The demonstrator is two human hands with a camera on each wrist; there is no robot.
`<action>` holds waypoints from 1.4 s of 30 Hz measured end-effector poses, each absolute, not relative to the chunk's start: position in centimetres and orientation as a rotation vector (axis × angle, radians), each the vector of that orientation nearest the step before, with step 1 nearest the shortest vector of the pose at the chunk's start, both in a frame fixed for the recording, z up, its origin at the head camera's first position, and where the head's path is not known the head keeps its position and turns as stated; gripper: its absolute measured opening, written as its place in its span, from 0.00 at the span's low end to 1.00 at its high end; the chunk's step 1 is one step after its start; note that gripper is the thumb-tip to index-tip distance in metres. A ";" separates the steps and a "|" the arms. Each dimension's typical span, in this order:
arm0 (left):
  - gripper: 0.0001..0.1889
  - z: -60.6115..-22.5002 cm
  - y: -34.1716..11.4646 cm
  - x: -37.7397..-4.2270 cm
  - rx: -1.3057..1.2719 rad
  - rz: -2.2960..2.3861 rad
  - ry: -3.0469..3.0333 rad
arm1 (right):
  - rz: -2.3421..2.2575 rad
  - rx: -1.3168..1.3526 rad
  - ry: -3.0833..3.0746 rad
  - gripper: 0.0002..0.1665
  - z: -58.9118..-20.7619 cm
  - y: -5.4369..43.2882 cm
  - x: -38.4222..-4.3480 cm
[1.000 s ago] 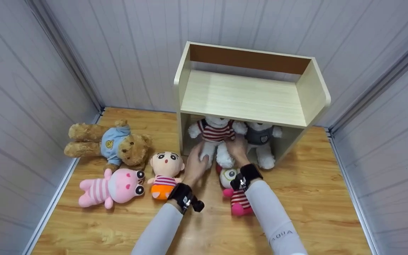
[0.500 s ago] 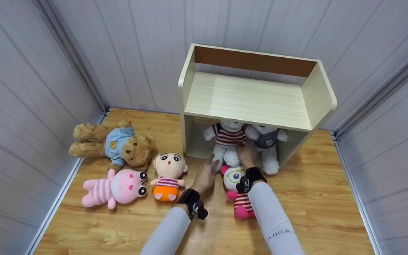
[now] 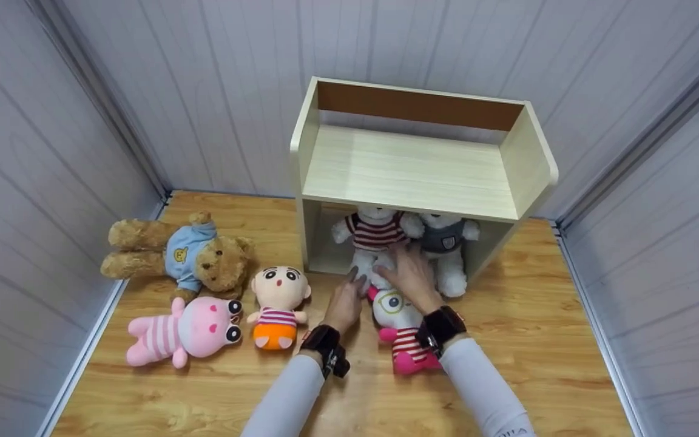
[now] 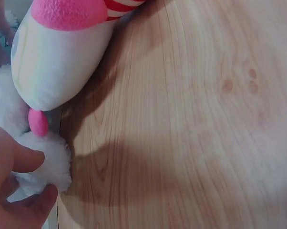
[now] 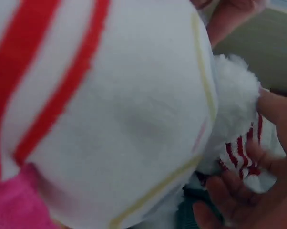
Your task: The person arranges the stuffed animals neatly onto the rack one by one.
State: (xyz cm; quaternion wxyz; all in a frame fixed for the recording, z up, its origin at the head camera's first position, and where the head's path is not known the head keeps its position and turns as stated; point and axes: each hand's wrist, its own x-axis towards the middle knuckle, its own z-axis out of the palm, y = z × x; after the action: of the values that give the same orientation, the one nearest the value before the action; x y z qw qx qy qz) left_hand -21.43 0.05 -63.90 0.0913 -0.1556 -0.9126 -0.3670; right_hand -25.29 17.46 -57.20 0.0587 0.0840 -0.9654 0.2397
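Observation:
A white teddy bear in a red-and-white striped sweater [image 3: 377, 233] sits in the lower compartment of a small pale wooden shelf [image 3: 410, 170], its head partly hidden by the board above. My left hand [image 3: 344, 306] pinches its foot [image 4: 50, 160] between thumb and fingers, as the left wrist view shows. With fingers spread, my right hand [image 3: 413, 273] touches the bear's other leg and sweater hem. Close on the right sits a second white bear in a grey top [image 3: 443, 237]. Below my right hand lies a plush toy with yellow glasses and pink limbs [image 3: 395, 309].
On the wooden floor at left lie a brown teddy bear in a blue shirt [image 3: 185, 252], a pink striped frog-like plush [image 3: 198, 331] and a boy doll in orange shorts [image 3: 276, 312]. Panelled walls [image 3: 222, 91] enclose the floor behind and at both sides.
The striped bear has shifted right, closer to the grey-topped bear. My left hand has moved to its foot, and my right hand has spread its fingers over the leg.

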 end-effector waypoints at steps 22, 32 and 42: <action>0.22 -63.0 1.3 -23.4 -0.285 -0.733 -2.770 | 0.585 0.361 -3.135 0.17 -58.6 20.3 -26.0; 0.34 -61.8 -1.1 -27.6 -0.186 -1.561 -2.671 | 0.563 0.364 -3.031 0.16 -59.9 19.8 -24.6; 0.40 -62.2 -1.4 -28.2 -0.356 -1.862 -2.654 | 0.851 0.058 -2.808 0.26 -62.0 20.3 -22.5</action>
State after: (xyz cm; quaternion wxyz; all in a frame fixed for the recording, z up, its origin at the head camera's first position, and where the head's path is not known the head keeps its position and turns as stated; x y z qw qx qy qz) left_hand -28.23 -1.43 -62.20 -0.0601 -0.1089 -0.8122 -0.5700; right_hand -22.54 20.31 -61.99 0.1030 0.0198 -0.9517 0.2885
